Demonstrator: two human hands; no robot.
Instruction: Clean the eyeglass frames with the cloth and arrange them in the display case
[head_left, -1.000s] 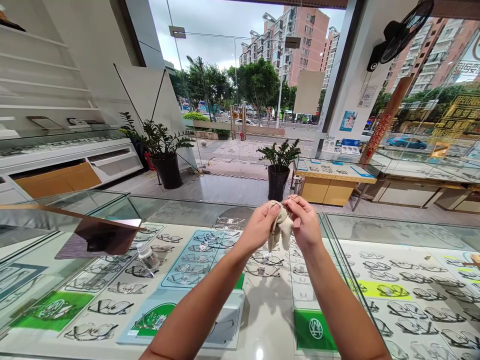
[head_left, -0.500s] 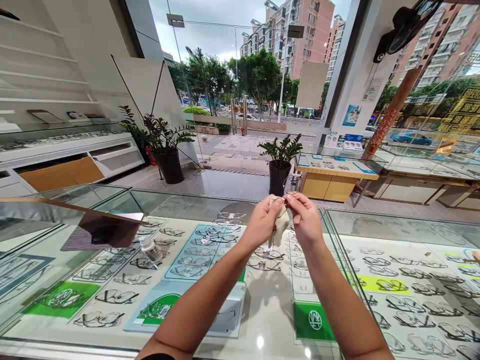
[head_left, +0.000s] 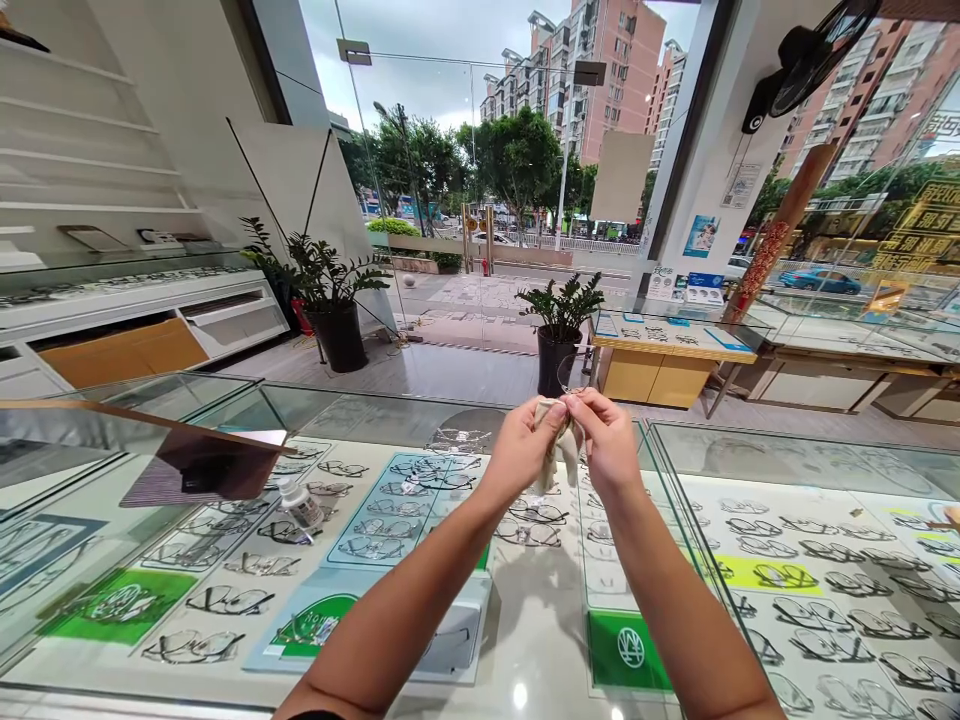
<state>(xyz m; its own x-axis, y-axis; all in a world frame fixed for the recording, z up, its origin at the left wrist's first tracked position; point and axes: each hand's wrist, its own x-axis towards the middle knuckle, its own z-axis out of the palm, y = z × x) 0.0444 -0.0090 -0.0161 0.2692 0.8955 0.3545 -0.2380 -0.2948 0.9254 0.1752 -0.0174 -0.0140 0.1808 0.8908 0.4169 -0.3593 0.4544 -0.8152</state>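
Above the glass display case (head_left: 525,640), my left hand (head_left: 529,440) is closed on a pale beige cloth (head_left: 553,468), which hangs below the fingers. My right hand (head_left: 606,440) pinches close beside it, its fingertips meeting the left thumb at the cloth. A thin-rimmed pair of glasses (head_left: 566,375) sticks up just beyond the fingertips; most of the frame is hidden by the hands. Which fingers grip the glasses and which grip only cloth is hard to make out.
A small white bottle (head_left: 300,505) stands on the glass at the left. Rows of eyeglasses (head_left: 376,528) lie inside the case. A dark tilted panel (head_left: 202,465) is at the far left, and a potted plant (head_left: 559,350) stands beyond the hands.
The right hand has shifted slightly left against the left one. The cloth now spreads under both hands, and the glasses show less to the right of the fingertips.
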